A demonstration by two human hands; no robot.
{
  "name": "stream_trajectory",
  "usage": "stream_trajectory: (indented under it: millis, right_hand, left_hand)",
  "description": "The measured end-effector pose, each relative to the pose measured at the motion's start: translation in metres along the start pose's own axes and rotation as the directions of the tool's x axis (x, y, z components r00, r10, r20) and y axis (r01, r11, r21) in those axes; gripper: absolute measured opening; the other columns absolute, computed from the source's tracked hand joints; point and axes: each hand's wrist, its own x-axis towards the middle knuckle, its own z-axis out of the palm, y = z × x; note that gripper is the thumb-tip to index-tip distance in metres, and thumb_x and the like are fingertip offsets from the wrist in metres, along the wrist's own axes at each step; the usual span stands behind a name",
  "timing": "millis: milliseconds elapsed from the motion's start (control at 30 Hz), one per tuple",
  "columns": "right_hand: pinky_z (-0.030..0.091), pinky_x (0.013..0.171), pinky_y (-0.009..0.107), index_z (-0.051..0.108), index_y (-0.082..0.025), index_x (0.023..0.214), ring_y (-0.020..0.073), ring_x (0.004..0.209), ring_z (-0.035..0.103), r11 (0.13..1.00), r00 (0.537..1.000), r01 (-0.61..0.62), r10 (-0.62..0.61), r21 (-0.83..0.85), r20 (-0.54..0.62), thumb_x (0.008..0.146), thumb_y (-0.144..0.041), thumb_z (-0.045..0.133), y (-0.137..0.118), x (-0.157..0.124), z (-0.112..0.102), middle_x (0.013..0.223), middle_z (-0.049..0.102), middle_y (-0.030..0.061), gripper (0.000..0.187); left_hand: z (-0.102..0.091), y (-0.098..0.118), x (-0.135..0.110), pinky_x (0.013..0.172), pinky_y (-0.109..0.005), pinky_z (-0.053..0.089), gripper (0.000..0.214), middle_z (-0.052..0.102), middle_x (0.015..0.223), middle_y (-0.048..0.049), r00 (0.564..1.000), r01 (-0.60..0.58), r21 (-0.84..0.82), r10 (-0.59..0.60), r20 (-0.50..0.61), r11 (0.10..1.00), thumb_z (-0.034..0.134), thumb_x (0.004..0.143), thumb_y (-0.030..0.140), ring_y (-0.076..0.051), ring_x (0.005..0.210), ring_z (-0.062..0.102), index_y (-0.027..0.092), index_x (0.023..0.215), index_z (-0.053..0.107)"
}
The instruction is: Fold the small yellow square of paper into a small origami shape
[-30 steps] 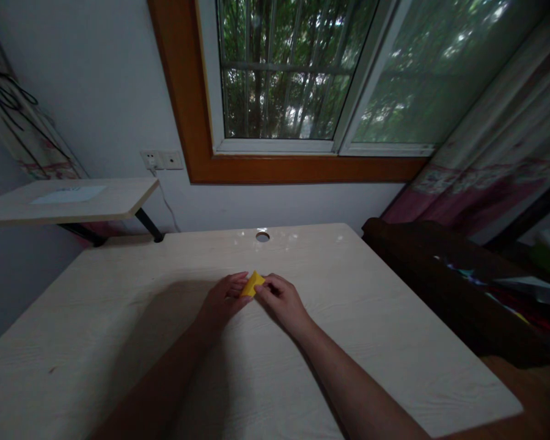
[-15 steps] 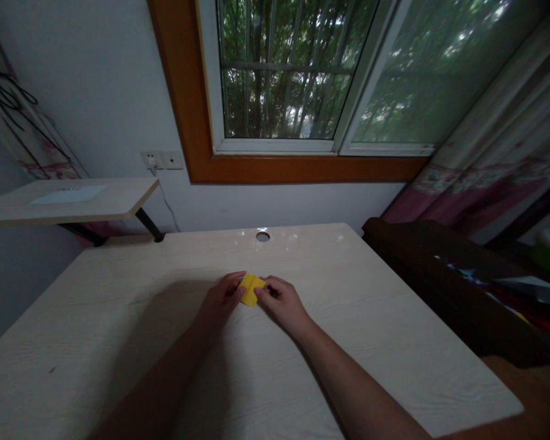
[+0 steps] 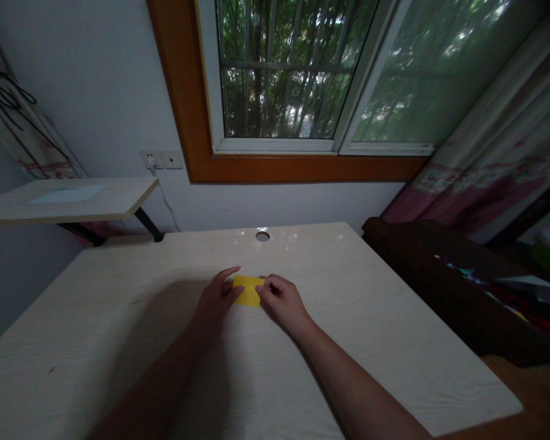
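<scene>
A small yellow piece of paper [image 3: 249,293] is held between my two hands, just over the pale desk [image 3: 376,354]. My left hand [image 3: 217,299] pinches its left edge, thumb on top and index finger stretched out past the paper's far side. On the right edge, my right hand [image 3: 280,300] grips the paper between thumb and curled fingers. The paper looks nearly flat, its face turned up toward me. The fingertips under it are hidden.
A raised shelf [image 3: 142,194] with a white sheet [image 3: 68,194] on it stands at the left back. A round cable hole [image 3: 263,236] sits near the desk's far edge. Beyond are a wall socket [image 3: 160,160] and a window [image 3: 293,73]. A dark wooden piece [image 3: 440,293] holding assorted items flanks the right.
The yellow paper has gone from creased and tilted to spread nearly flat. My left hand has shifted slightly left, its index finger now extended. My right hand stays almost in place.
</scene>
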Motion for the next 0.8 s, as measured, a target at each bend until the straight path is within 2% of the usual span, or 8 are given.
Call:
stream_trajectory:
  millis: [233,367,600,700,800]
  right_hand:
    - [0.042,0.062,0.024,0.067,-0.018,0.076,0.0150,0.067,0.054,0.998,0.997,-0.032,0.035,0.047,-0.067,0.085,-0.036,0.060,-0.0004,-0.0002,-0.0005,0.071,0.059,0.0013,0.022]
    - [0.042,0.063,0.025,0.068,-0.017,0.078,0.0155,0.067,0.054,0.996,0.995,-0.041,0.048,0.075,-0.092,0.085,-0.039,0.061,0.0010,0.0002,-0.0009,0.073,0.062,0.0022,0.024]
    - [0.043,0.061,0.026,0.069,-0.017,0.082,0.0155,0.064,0.054,0.990,0.985,-0.098,0.112,0.105,-0.133,0.085,-0.041,0.061,0.0057,0.0015,-0.0028,0.069,0.061,0.0014,0.025]
    - [0.044,0.061,0.026,0.068,-0.018,0.084,0.0153,0.066,0.055,0.990,0.985,-0.089,0.103,0.108,-0.137,0.085,-0.041,0.061,0.0057,0.0017,-0.0023,0.073,0.063,0.0021,0.024]
    - [0.045,0.062,0.025,0.067,-0.019,0.096,0.0145,0.065,0.054,0.988,0.986,-0.053,0.074,0.144,-0.149,0.085,-0.038,0.062,0.0045,0.0015,-0.0014,0.078,0.063,0.0020,0.023]
  left_hand:
    - [-0.0007,-0.0026,0.0010,0.072,-0.030,0.054,0.059,0.073,0.080,-0.0026,0.999,0.019,-0.041,-0.017,0.049,0.999,0.065,0.080,0.043,-0.020,0.078,0.070,0.018,0.130,0.051]
    - [-0.0026,-0.0022,0.0009,0.071,-0.028,0.053,0.056,0.072,0.080,-0.0015,0.999,0.015,-0.005,-0.014,0.045,1.000,0.064,0.081,0.044,-0.019,0.077,0.069,0.019,0.130,0.052]
    - [-0.0030,0.0003,0.0011,0.059,-0.021,0.044,0.052,0.062,0.067,0.0030,1.000,0.004,0.014,-0.004,0.003,1.000,0.062,0.082,0.043,-0.013,0.062,0.058,0.018,0.126,0.055]
    - [-0.0028,0.0012,0.0014,0.058,-0.022,0.042,0.055,0.062,0.067,0.0028,1.000,0.021,0.019,-0.020,-0.023,1.000,0.062,0.081,0.043,-0.013,0.062,0.057,0.017,0.129,0.053]
    - [-0.0031,-0.0008,0.0021,0.054,-0.021,0.038,0.058,0.054,0.059,0.0058,0.998,0.005,0.062,-0.002,-0.058,0.998,0.061,0.081,0.043,-0.012,0.055,0.051,0.017,0.132,0.050]
